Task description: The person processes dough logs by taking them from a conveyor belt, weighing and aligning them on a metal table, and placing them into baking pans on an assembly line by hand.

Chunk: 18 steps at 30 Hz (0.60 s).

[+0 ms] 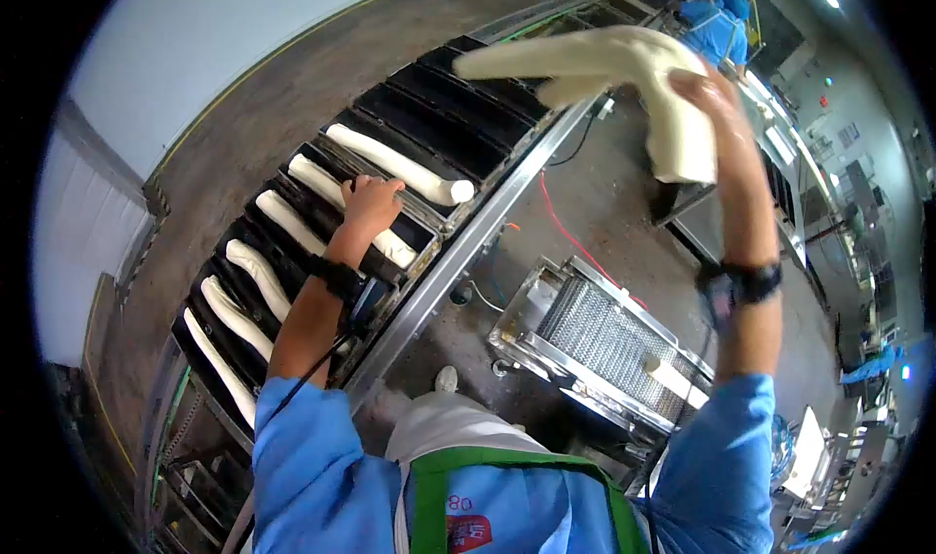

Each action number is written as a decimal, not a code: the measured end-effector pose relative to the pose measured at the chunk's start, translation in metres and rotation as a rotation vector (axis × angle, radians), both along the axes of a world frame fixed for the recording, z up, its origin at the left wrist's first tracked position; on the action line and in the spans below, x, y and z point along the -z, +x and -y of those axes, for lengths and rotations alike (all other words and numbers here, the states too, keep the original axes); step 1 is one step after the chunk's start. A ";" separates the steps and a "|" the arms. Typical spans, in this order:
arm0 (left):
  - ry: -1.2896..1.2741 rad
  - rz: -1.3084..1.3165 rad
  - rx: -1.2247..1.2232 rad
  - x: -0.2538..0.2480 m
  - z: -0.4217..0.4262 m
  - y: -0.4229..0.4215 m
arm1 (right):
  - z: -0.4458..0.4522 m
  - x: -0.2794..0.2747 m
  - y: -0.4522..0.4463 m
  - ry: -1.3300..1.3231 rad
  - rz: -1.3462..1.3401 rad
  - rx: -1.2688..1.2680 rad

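My right hand is raised and wrapped around a large, limp length of pale dough. One long end of it swings out to the left, and a thick end hangs below my hand. My left hand is over a black tin, on top of a dough strip lying inside. Its fingers are curled near the tin's divider, and what they grip is hidden. In the neighbouring tin lies another dough strip, its cut end on the near rim.
Several more dough strips lie in black tins along the metal conveyor rail. A wheeled mesh-belt machine stands to the right, with a pale piece on it. Farther off, a person in blue stands by the line.
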<state>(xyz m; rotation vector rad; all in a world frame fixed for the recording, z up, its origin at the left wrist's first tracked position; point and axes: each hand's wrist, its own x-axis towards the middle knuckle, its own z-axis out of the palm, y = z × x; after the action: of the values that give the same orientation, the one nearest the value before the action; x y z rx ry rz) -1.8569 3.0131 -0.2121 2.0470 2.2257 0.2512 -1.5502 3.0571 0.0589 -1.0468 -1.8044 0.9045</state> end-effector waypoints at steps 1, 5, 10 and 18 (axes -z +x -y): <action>-0.005 0.003 -0.003 0.006 -0.003 -0.005 | -0.035 0.017 -0.012 -0.105 0.012 -0.139; 0.072 -0.050 -0.048 0.027 -0.021 -0.015 | -0.119 0.105 -0.077 -0.103 0.608 -0.298; -0.048 -0.209 -0.076 0.022 -0.051 -0.006 | -0.138 0.229 -0.051 0.181 0.981 -0.018; -0.089 -0.275 -0.139 0.055 -0.073 -0.039 | -0.027 0.337 0.262 -0.239 1.213 -0.111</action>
<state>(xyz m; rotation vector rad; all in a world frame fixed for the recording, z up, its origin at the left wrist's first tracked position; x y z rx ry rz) -1.8960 3.0859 -0.2666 1.9873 2.4894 -0.1258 -1.2883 3.0841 -0.2778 -1.9064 -2.7711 0.5458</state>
